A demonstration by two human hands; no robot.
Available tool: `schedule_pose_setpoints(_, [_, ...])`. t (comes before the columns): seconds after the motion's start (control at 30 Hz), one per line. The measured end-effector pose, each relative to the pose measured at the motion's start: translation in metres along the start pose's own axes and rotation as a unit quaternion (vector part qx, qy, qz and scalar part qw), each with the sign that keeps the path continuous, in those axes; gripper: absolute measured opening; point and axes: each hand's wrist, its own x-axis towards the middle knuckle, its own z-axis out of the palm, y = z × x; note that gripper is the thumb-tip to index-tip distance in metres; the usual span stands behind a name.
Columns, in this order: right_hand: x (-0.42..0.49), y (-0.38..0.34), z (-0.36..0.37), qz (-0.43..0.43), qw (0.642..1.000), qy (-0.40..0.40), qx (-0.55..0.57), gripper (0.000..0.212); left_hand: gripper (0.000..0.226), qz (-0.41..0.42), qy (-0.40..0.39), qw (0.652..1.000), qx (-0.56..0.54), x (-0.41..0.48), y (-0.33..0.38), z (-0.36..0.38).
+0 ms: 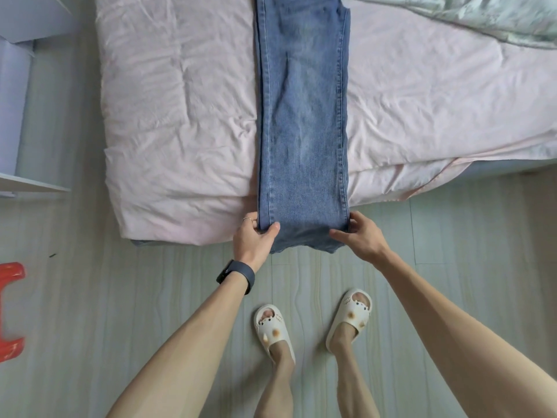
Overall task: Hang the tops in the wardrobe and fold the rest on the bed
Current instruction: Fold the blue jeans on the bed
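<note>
Beside bed (180, 116), left hand (254, 238) and right hand (360, 236) pinch jeans (301, 116) hem.

jeans (301, 116) x1 | bed (180, 116) x1 | blanket (482, 16) x1 | hands x2: L hand (254, 238), R hand (360, 238) | slippers x2: L slipper (272, 328), R slipper (351, 316) | watch (238, 274) x1 | ring (247, 219) x1 | red stool (10, 312) x1

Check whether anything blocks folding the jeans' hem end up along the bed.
Nothing visible does. The left hand and right hand grip the jeans at the hem; the green quilt lies beside them at the far right, not on them.
</note>
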Motion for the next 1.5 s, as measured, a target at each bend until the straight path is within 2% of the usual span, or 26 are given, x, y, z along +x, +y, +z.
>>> schedule_pose_setpoints(0.1, [-0.014,0.007,0.000,0.012,1.000,0.003,-0.020,0.030,0.028,-0.032,-0.053,0.998,0.028,-0.001,-0.008,-0.006])
schedule_pose_setpoints(0.2, [-0.027,0.015,-0.003,0.019,1.000,0.006,0.023,0.030,0.034,-0.012,-0.078,0.994,0.078,-0.002,-0.008,-0.011])
schedule_pose_setpoints(0.27, [-0.036,0.017,-0.003,0.029,0.999,-0.011,0.040,0.029,0.037,-0.007,-0.096,0.993,0.071,-0.005,-0.007,-0.016])
schedule_pose_setpoints(0.4, [-0.055,0.019,-0.006,0.043,0.996,-0.028,0.069,0.018,0.049,-0.053,-0.174,0.983,0.024,-0.012,-0.010,-0.023])
schedule_pose_setpoints(0.53, [-0.080,0.023,-0.012,0.059,0.982,-0.045,0.176,0.027,0.071,-0.082,-0.223,0.971,0.024,-0.032,-0.020,-0.031])
schedule_pose_setpoints(0.6, [-0.094,0.027,-0.013,0.068,0.979,-0.066,0.181,0.031,0.078,-0.089,-0.244,0.966,0.016,-0.044,-0.025,-0.033])
schedule_pose_setpoints(0.73, [-0.118,0.037,-0.014,0.081,0.983,-0.058,0.155,0.021,0.071,-0.087,-0.234,0.968,0.009,-0.067,-0.029,-0.040])
schedule_pose_setpoints(0.83, [-0.135,0.044,-0.013,0.080,0.983,-0.056,0.154,0.019,0.077,-0.092,-0.244,0.965,0.020,-0.084,-0.030,-0.045])
schedule_pose_setpoints(0.93, [-0.152,0.048,-0.013,0.072,0.985,-0.063,0.144,0.014,0.052,-0.099,-0.242,0.965,0.032,-0.102,-0.039,-0.050])
schedule_pose_setpoints(1.03, [-0.166,0.053,-0.012,0.049,0.986,-0.042,0.153,0.006,0.036,-0.092,-0.221,0.969,0.053,-0.122,-0.052,-0.051])
schedule_pose_setpoints(1.17, [-0.174,0.051,-0.016,0.034,0.983,0.012,0.180,0.015,0.020,-0.093,-0.156,0.983,0.014,-0.145,-0.058,-0.047])
schedule_pose_setpoints(1.3, [-0.178,0.051,-0.017,0.049,0.978,-0.006,0.202,0.010,0.023,-0.127,-0.138,0.981,-0.058,-0.157,-0.051,-0.044])
schedule_pose_setpoints(1.37, [-0.182,0.051,-0.018,0.058,0.981,-0.042,0.179,0.021,0.028,-0.153,-0.143,0.974,-0.090,-0.162,-0.045,-0.044])
schedule_pose_setpoints(1.43, [-0.187,0.056,-0.018,0.052,0.984,-0.064,0.156,0.027,0.035,-0.159,-0.144,0.972,-0.090,-0.166,-0.042,-0.042])
schedule_pose_setpoints(1.5, [-0.190,0.059,-0.015,0.046,0.985,-0.064,0.157,0.021,0.039,-0.149,-0.143,0.975,-0.084,-0.170,-0.040,-0.040])
